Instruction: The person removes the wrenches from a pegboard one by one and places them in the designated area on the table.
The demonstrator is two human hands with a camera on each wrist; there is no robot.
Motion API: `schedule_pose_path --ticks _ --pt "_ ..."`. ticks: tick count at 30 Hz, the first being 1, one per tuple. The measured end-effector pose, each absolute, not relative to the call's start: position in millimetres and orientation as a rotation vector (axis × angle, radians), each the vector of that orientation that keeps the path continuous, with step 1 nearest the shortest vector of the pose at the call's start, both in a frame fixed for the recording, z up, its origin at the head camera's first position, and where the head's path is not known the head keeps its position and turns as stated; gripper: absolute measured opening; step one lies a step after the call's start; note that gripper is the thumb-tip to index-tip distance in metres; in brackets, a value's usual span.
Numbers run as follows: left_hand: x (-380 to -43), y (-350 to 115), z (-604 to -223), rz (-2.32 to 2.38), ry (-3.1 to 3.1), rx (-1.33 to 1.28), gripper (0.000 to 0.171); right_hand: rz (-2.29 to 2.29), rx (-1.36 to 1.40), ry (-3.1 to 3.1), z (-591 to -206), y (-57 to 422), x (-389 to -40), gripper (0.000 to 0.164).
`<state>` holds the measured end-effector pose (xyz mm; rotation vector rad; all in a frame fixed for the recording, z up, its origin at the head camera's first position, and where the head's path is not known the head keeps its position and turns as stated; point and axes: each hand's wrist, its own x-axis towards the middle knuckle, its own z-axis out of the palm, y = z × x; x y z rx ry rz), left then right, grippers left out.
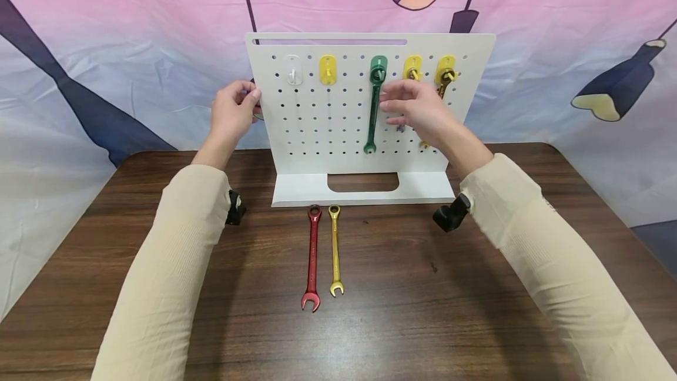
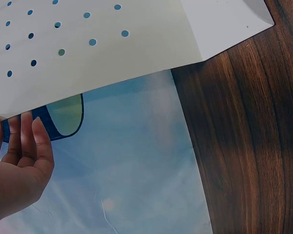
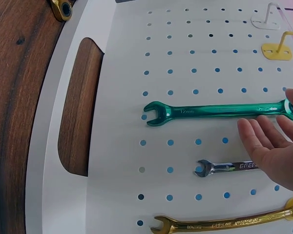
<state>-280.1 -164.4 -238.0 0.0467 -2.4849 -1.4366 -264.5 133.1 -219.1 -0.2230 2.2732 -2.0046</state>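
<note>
My left hand (image 1: 233,107) grips the left edge of the white pegboard (image 1: 312,163), thumb at the front and fingertips behind. My right hand (image 1: 420,107) is beside the green combination wrench (image 1: 372,110), its fingers loosely bent and holding nothing. That wrench hangs upright from a green hook (image 1: 378,62). In the right wrist view, the fingertips lie close alongside its ring end. A small silver wrench (image 3: 224,167) hangs to its right, partly hidden by my right hand. Farther right is a hanging gold wrench (image 3: 224,224).
A bare white hook (image 1: 293,70) and a bare yellow hook (image 1: 328,69) are on the board's left half. On the brown table (image 1: 396,298), a red wrench (image 1: 312,257) and a yellow-gold wrench (image 1: 335,251) lie before the board's base. A patterned cloth (image 1: 158,75) hangs behind.
</note>
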Motion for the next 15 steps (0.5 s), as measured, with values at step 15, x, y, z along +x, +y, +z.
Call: schedule_pose_path --ticks 15 --pt "-279.3 -165.1 -237.4 -1.449 -2.493 0.048 0.027 -2.097 -0.223 2.153 -220.2 129.3 -267.6 0.037"
